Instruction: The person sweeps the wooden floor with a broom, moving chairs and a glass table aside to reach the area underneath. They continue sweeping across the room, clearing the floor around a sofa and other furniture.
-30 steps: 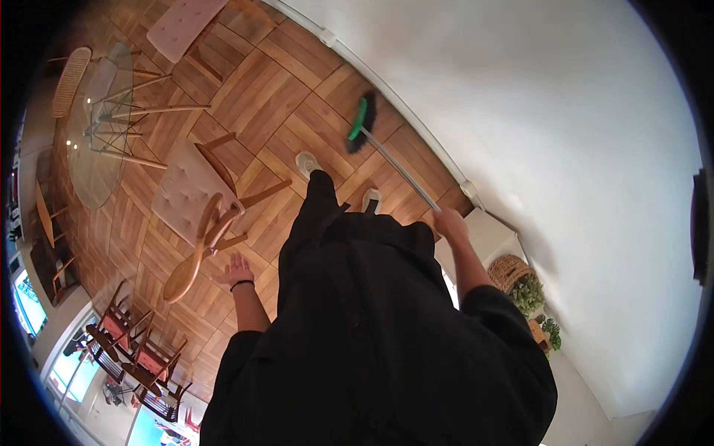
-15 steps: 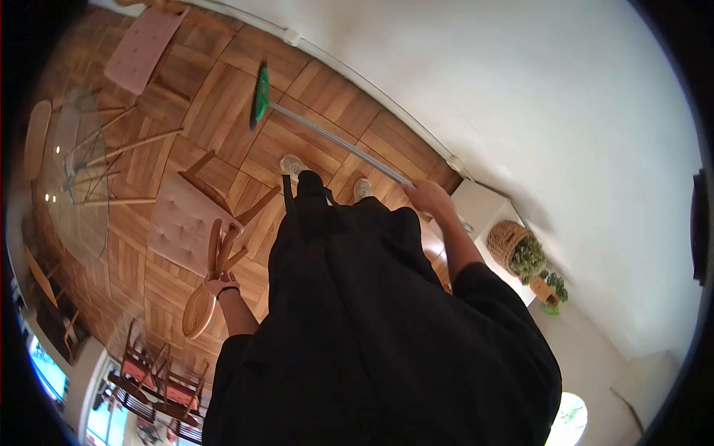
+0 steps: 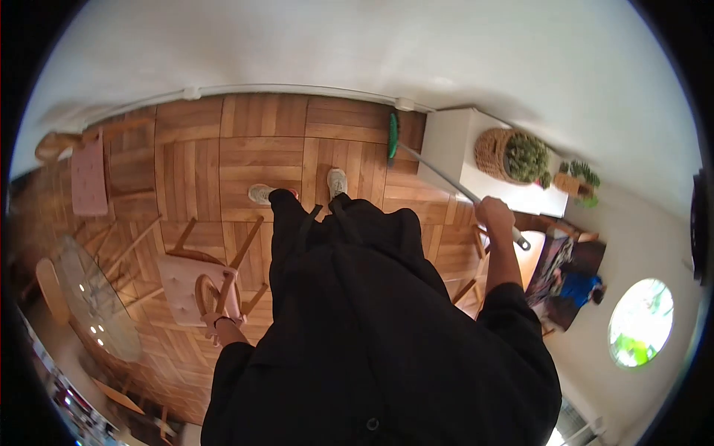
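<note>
My right hand [image 3: 495, 215] is closed round the grey handle [image 3: 446, 177] of a broom, close to its upper end. The broom's green head [image 3: 393, 139] rests on the wooden floor near the wall, beside a white cabinet [image 3: 446, 141]. At the lower left, my left hand [image 3: 216, 327] is beside the curved wooden back [image 3: 204, 293] of a chair with a pink tufted seat [image 3: 177, 279]. Its fingers are partly hidden, and I cannot tell whether it grips the chair.
A woven basket with a plant [image 3: 497, 154] stands on the cabinet. A glass table [image 3: 100, 297] and another pink chair [image 3: 89, 177] are on the left. To the right are a seat [image 3: 529, 256] with dark and blue fabric on it and a round window [image 3: 641, 323].
The view has turned and moved along the wall toward the cabinet. The broom head has gone from open floor at the left to beside the cabinet, and the right hand appears farther right.
</note>
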Motion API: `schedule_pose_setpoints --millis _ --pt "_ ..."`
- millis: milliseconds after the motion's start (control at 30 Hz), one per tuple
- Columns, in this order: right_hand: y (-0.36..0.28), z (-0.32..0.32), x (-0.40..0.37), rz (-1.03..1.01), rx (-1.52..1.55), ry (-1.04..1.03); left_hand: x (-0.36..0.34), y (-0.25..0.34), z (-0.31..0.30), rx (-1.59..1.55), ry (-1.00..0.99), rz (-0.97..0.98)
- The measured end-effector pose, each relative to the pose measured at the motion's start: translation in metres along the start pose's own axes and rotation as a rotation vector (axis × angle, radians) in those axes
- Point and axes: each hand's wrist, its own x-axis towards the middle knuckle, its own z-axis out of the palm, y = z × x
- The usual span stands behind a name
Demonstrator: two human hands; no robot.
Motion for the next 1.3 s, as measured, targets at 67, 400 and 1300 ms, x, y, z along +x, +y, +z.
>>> schedule_pose_setpoints --millis 67,400,1300 --pt "0.025 0.022 0.024 0.054 0.045 -0.014 -0.019 0.006 0.01 0.178 -0.066 0.077" --pt "-0.029 0.141 0.104 0.269 0.307 -0.085 -0.068 0.032 0.029 1.011 -0.137 0.415" --pt "-0.488 -0.063 -0.086 -0.745 -0.251 0.235 -0.044 0.043 0.008 1.099 -0.194 0.323"
